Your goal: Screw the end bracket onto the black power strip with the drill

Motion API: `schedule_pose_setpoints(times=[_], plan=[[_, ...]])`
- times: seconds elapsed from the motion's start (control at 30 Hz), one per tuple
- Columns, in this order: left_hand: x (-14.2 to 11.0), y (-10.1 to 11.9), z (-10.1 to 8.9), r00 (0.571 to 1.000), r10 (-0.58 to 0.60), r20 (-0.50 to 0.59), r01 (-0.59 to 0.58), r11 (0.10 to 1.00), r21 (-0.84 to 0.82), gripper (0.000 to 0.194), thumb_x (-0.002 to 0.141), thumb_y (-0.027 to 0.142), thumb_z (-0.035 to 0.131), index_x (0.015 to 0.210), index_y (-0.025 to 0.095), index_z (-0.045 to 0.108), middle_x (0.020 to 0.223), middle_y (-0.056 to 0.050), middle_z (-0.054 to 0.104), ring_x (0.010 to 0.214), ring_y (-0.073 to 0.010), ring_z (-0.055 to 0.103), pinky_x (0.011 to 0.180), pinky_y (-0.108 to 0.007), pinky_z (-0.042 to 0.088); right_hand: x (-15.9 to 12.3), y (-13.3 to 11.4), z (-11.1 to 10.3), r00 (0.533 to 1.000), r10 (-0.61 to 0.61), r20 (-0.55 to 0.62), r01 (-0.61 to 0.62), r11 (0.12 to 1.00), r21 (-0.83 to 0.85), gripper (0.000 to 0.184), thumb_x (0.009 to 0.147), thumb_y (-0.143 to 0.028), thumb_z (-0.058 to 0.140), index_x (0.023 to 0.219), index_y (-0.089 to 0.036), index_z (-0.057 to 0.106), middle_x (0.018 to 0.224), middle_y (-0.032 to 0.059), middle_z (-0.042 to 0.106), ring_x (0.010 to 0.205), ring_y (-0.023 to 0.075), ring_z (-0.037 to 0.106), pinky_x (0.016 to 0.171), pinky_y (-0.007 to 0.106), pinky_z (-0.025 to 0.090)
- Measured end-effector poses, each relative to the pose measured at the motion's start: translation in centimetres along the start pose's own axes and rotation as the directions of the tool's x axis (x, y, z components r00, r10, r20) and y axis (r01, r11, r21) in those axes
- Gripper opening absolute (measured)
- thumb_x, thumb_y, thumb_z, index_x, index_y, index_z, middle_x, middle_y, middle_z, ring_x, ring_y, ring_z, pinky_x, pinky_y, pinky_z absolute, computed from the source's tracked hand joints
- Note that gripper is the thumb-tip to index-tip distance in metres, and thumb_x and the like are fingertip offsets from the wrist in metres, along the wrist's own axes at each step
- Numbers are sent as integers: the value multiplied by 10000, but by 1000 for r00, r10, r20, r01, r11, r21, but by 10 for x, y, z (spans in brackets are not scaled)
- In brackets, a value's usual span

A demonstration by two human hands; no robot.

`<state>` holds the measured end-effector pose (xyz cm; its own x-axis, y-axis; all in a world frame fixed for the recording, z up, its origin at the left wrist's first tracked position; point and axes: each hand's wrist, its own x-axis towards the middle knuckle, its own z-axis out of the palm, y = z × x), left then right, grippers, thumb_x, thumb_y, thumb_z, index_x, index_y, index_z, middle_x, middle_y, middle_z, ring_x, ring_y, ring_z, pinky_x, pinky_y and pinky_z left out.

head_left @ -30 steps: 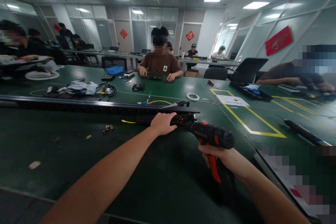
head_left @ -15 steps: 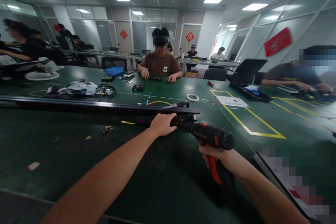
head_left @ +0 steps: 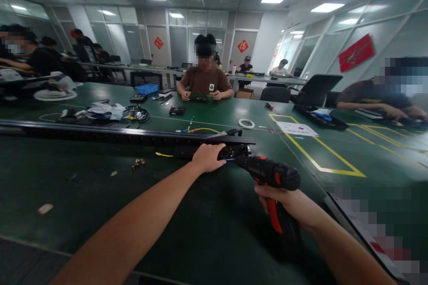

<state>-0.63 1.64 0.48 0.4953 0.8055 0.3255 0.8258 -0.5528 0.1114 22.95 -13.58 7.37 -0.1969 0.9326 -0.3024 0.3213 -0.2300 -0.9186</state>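
Power drill (head_left: 276, 173), its handle (head_left: 274, 218) wrapped by the right hand (head_left: 279, 193), looks rigid and top-heavy, best held there. Its nose (head_left: 242, 160) points at the black module (head_left: 235, 151) clasped by the left hand (head_left: 207, 159), beside the long rail (head_left: 100, 135) on the table (head_left: 200, 227)

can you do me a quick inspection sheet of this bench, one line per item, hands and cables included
surface: green table, yellow tape outline toward the right
things in use: power drill, its nose toward the black part, contact unclear; long black rail just beyond
clutter: small brass-coloured pieces, white ring, screwdriver, blue basket
hands: left hand holds the black part; right hand grips the drill's handle
cables: short yellow cable beside the black part; coiled black cable beyond the rail
surroundings: person opposite in a brown shirt, handling something; others seated around
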Motion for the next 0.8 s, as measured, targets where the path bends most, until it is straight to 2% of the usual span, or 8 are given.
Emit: schedule_pose_setpoints(times=[0.8], plan=[[-1, 1, -4, 1000, -3, 8, 4, 1000, -13, 628, 909, 546, 627, 1443, 239, 508, 1284, -95, 708, 1143, -321, 669, 998, -454, 472, -1, -1, 0, 1000, -2, 4, 2, 1000, 13, 377, 738, -536, 756, 672, -182, 643, 602, 8, 636, 570, 173, 599, 602, 312, 482]])
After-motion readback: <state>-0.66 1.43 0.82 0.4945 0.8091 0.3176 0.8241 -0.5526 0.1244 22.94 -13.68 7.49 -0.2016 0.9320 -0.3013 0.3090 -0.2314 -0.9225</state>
